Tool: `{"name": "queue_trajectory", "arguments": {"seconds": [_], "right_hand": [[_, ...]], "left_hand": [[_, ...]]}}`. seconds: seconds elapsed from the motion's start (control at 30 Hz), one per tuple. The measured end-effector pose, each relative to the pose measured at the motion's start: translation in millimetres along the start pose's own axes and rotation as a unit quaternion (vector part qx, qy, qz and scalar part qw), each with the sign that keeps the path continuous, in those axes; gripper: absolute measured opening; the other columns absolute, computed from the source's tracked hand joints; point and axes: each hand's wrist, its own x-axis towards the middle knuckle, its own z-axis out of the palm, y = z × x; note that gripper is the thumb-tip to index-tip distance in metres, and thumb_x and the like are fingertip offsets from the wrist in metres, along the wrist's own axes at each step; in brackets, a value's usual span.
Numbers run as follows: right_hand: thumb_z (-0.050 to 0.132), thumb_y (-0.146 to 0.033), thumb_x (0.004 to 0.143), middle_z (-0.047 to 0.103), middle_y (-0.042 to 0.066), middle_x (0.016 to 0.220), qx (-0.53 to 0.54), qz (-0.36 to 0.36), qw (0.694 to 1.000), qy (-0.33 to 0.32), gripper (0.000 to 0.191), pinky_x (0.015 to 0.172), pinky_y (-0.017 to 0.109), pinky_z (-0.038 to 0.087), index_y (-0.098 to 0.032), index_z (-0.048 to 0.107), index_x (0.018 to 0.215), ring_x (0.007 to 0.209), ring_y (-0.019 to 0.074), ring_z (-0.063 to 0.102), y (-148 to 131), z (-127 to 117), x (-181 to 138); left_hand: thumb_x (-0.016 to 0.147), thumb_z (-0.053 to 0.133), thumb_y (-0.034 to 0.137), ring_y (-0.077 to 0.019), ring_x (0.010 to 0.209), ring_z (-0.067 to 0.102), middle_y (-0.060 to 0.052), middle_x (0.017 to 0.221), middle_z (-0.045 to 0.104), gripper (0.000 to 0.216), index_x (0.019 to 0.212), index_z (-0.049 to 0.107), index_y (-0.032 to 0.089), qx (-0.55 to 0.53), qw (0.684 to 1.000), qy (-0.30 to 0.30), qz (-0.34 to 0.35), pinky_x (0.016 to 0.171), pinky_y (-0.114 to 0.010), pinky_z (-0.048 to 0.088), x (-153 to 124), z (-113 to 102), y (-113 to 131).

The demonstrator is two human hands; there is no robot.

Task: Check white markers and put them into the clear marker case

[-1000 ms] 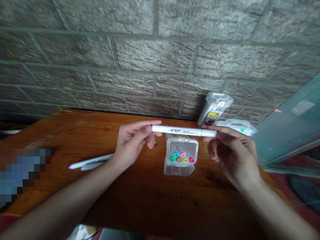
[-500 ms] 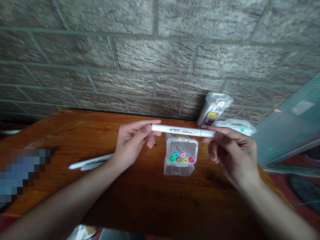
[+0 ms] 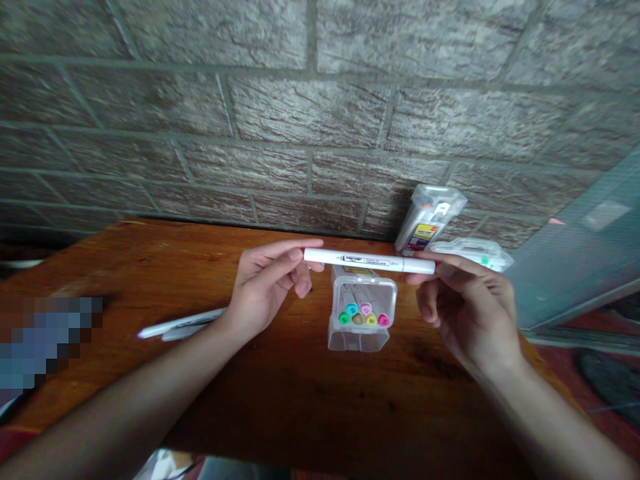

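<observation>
A white marker [image 3: 367, 260] with red ends is held nearly level in the air between both hands. My left hand [image 3: 267, 283] pinches its left end with thumb and fingertips, and my right hand [image 3: 470, 303] pinches the right end. Below and behind it, a clear plastic marker case [image 3: 359, 339] lies open on the table, its mouth facing me. Several markers [image 3: 366, 309] rest inside, showing green, blue, pink, brown and yellow ends. Left of the case, by my left forearm, a few white markers [image 3: 180, 325] lie loose on the wood.
A wooden table [image 3: 310, 400] stands against a grey brick wall [image 3: 310, 113]. At the back right, a closed case of markers [image 3: 427, 220] stands upright, with another clear case [image 3: 473, 251] beside it. A pixelated object [image 3: 45, 347] is at the left, a glass panel [image 3: 590, 253] at the right.
The marker has turned very slightly in my fingers, and a bit more of its right end shows by my right thumb. Both hands stay almost in place.
</observation>
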Motion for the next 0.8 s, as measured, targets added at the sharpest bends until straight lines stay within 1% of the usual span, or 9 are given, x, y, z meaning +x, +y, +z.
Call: {"name": "queue_trajectory", "arguments": {"seconds": [0.3, 0.57, 0.67, 0.8], "right_hand": [[0.073, -0.023, 0.089, 0.084, 0.009, 0.077, 0.028, 0.005, 1.000, -0.013, 0.018, 0.032, 0.018, 0.043, -0.019, 0.089, 0.096, 0.036, 0.0102, 0.059, -1.1, -1.7, 0.2], [0.074, -0.026, 0.089, 0.084, 0.009, 0.078, 0.024, 0.020, 0.999, -0.012, 0.017, 0.031, 0.020, 0.044, -0.020, 0.089, 0.094, 0.037, 0.0117, 0.059, -2.3, -1.9, 0.3], [0.075, -0.027, 0.089, 0.085, 0.009, 0.079, 0.014, 0.020, 1.000, -0.010, 0.016, 0.031, 0.020, 0.043, -0.021, 0.089, 0.095, 0.037, 0.0110, 0.058, -1.8, -0.9, -0.1], [0.080, -0.027, 0.086, 0.084, 0.007, 0.078, 0.006, 0.022, 1.000, -0.006, 0.015, 0.031, 0.019, 0.042, -0.022, 0.088, 0.097, 0.037, 0.0098, 0.058, -0.4, 0.2, -0.4]], "left_hand": [[0.086, 0.081, 0.025, -0.0108, 0.049, 0.058, -0.012, 0.082, 0.083, 0.024, 0.107, 0.088, 0.015, -0.025, 0.999, 0.009, -0.025, 0.049, -0.025, 0.046, 0.7, 2.6, 4.8], [0.085, 0.081, 0.026, -0.0107, 0.048, 0.058, -0.011, 0.079, 0.082, 0.024, 0.104, 0.088, 0.014, -0.037, 0.998, 0.014, -0.040, 0.049, -0.025, 0.046, 1.5, 4.2, 5.7], [0.084, 0.081, 0.027, -0.0109, 0.048, 0.057, -0.011, 0.077, 0.081, 0.024, 0.103, 0.088, 0.013, -0.035, 0.998, 0.022, -0.042, 0.048, -0.025, 0.046, 1.5, 5.8, 6.3], [0.082, 0.083, 0.027, -0.0105, 0.048, 0.057, -0.010, 0.077, 0.081, 0.025, 0.102, 0.088, 0.014, -0.031, 0.999, 0.022, -0.031, 0.048, -0.024, 0.046, 1.3, 5.6, 5.1]]}}
